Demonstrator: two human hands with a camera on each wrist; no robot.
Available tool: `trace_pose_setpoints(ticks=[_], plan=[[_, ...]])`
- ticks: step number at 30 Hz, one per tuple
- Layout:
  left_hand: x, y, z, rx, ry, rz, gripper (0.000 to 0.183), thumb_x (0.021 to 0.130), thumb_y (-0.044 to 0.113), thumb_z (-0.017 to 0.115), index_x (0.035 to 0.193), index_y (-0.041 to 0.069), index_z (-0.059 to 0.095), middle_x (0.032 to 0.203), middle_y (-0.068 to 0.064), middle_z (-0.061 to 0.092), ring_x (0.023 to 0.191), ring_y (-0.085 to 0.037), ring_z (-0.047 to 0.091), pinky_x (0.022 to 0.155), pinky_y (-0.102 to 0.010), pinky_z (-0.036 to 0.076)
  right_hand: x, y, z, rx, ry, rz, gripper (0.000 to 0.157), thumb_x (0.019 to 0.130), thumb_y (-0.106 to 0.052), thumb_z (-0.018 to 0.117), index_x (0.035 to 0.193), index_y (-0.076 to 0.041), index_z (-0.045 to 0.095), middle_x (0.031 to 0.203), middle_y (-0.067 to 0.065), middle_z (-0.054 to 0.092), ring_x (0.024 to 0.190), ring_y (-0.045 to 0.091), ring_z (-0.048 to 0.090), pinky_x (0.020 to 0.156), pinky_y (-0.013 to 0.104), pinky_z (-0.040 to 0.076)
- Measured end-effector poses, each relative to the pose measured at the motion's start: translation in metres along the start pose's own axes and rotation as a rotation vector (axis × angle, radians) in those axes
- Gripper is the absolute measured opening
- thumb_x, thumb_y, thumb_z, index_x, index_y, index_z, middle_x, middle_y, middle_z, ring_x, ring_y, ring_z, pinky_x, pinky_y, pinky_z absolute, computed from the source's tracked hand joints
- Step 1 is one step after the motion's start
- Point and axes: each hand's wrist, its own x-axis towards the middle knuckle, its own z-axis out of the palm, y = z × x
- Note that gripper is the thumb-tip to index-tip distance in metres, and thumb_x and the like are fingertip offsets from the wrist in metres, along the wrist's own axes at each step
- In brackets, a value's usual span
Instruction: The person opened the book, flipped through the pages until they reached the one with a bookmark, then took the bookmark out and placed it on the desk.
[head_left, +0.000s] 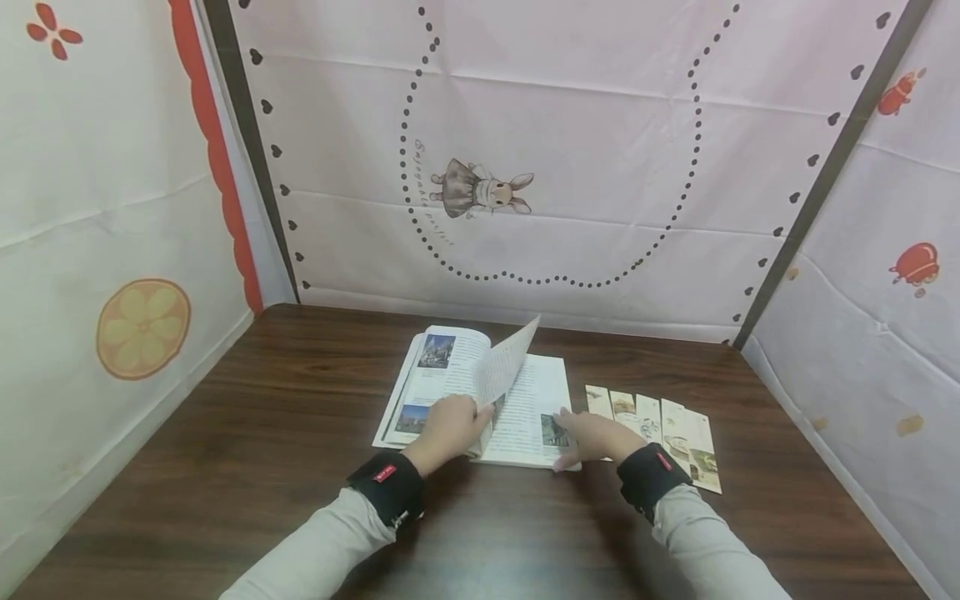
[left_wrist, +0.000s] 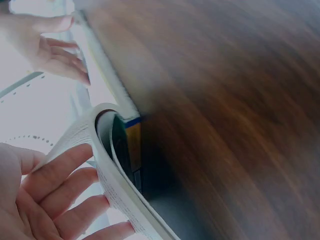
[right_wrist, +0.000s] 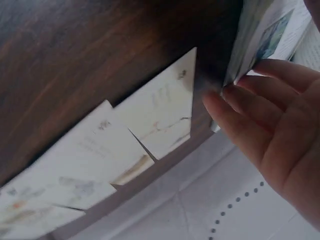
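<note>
Currently, left fingers (left_wrist: 62, 167) touch the book's pages (head_left: 525, 404), right fingers (right_wrist: 242, 125) its edge.

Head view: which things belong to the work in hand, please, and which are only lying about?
Seemingly in use:
- open book, one page standing raised
- left hand, at its pages
- right hand, at its right edge

Seemingly just lying about:
- row of cards, right of the book, held by neither hand

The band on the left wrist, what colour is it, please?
The band is black, with a small red label; the head view shows it best.
</note>
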Motion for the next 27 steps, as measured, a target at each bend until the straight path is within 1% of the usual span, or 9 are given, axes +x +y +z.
trace_pose_setpoints(ticks=[4, 6, 8, 11, 15, 18, 22, 25, 27], plan=[[0.002, -0.009, -0.001, -0.148, 0.036, -0.108, 0.032, 0.088, 0.026, 0.061, 0.065, 0.004, 0.056, 0.055, -0.001, 0.046, 0.048, -0.013, 0.040, 0.046, -0.022, 0.028, 0.002, -0.004, 0.005, 0.003, -0.062, 0.008, 0.090, 0.068, -0.030, 0.084, 0.139, 0.003, 0.040, 0.148, 0.022, 0.036, 0.137, 0.034, 0.036, 0.112, 0.046, 0.029], [0.003, -0.016, -0.002, -0.230, 0.055, -0.179, 0.027, 0.085, 0.022, 0.063, 0.076, -0.003, 0.060, 0.063, -0.009, 0.055, 0.054, -0.017, 0.048, 0.049, -0.026, 0.036, 0.002, -0.006, 0.007, -0.014, -0.067, 0.016, 0.090, 0.067, -0.028, 0.084, 0.139, 0.003, 0.040, 0.148, 0.021, 0.036, 0.137, 0.033, 0.036, 0.112, 0.044, 0.029], [0.005, -0.022, -0.005, -0.288, 0.097, -0.217, 0.032, 0.083, 0.016, 0.064, 0.102, -0.009, 0.060, 0.084, -0.020, 0.065, 0.068, -0.025, 0.060, 0.060, -0.031, 0.048, 0.002, -0.007, 0.007, -0.027, -0.068, 0.029, 0.089, 0.067, -0.027, 0.084, 0.139, 0.002, 0.042, 0.148, 0.021, 0.037, 0.136, 0.033, 0.038, 0.111, 0.045, 0.030], [0.006, -0.031, -0.012, -0.337, 0.163, -0.250, 0.062, 0.080, 0.008, 0.062, 0.136, -0.007, 0.038, 0.106, -0.031, 0.063, 0.082, -0.034, 0.064, 0.071, -0.040, 0.051, 0.001, -0.007, 0.006, -0.033, -0.062, 0.034, 0.088, 0.066, -0.026, 0.085, 0.138, 0.002, 0.043, 0.147, 0.022, 0.038, 0.135, 0.033, 0.039, 0.111, 0.045, 0.031], [0.003, -0.040, -0.018, -0.228, 0.172, -0.232, 0.077, 0.076, -0.001, 0.058, 0.144, 0.005, 0.022, 0.082, -0.023, 0.064, 0.062, -0.028, 0.056, 0.052, -0.035, 0.041, -0.001, -0.006, 0.004, -0.020, -0.052, 0.037, 0.088, 0.065, -0.023, 0.085, 0.138, 0.003, 0.043, 0.146, 0.022, 0.039, 0.135, 0.034, 0.039, 0.111, 0.045, 0.031], [-0.001, -0.043, -0.016, -0.029, 0.146, -0.162, 0.077, 0.075, -0.004, 0.057, 0.144, 0.013, 0.028, 0.081, -0.018, 0.058, 0.064, -0.027, 0.053, 0.050, -0.034, 0.038, -0.001, -0.005, 0.004, -0.012, -0.048, 0.040, 0.088, 0.065, -0.023, 0.085, 0.138, 0.002, 0.043, 0.146, 0.021, 0.038, 0.136, 0.034, 0.039, 0.111, 0.045, 0.031], [-0.004, -0.044, -0.011, 0.227, 0.135, 0.006, 0.070, 0.084, 0.000, 0.056, 0.144, 0.030, 0.037, 0.130, -0.024, 0.046, 0.110, -0.042, 0.049, 0.076, -0.053, 0.046, 0.000, -0.006, 0.004, -0.013, -0.049, 0.031, 0.089, 0.065, -0.025, 0.085, 0.138, 0.003, 0.043, 0.147, 0.022, 0.038, 0.136, 0.034, 0.038, 0.111, 0.045, 0.030], [-0.004, -0.043, -0.010, 0.334, 0.082, 0.271, 0.062, 0.087, 0.000, 0.056, 0.139, 0.032, 0.046, 0.151, -0.016, 0.031, 0.135, -0.044, 0.031, 0.094, -0.062, 0.040, 0.001, -0.007, 0.003, -0.017, -0.057, 0.023, 0.089, 0.066, -0.027, 0.085, 0.138, 0.003, 0.042, 0.147, 0.022, 0.037, 0.136, 0.034, 0.037, 0.112, 0.045, 0.029], [-0.004, -0.042, -0.010, 0.366, 0.021, 0.449, 0.053, 0.085, 0.000, 0.059, 0.132, 0.025, 0.055, 0.149, -0.012, 0.038, 0.138, -0.040, 0.032, 0.099, -0.058, 0.039, 0.002, -0.007, 0.004, -0.017, -0.064, 0.021, 0.090, 0.067, -0.028, 0.084, 0.139, 0.003, 0.041, 0.148, 0.022, 0.036, 0.137, 0.033, 0.036, 0.112, 0.044, 0.029]])
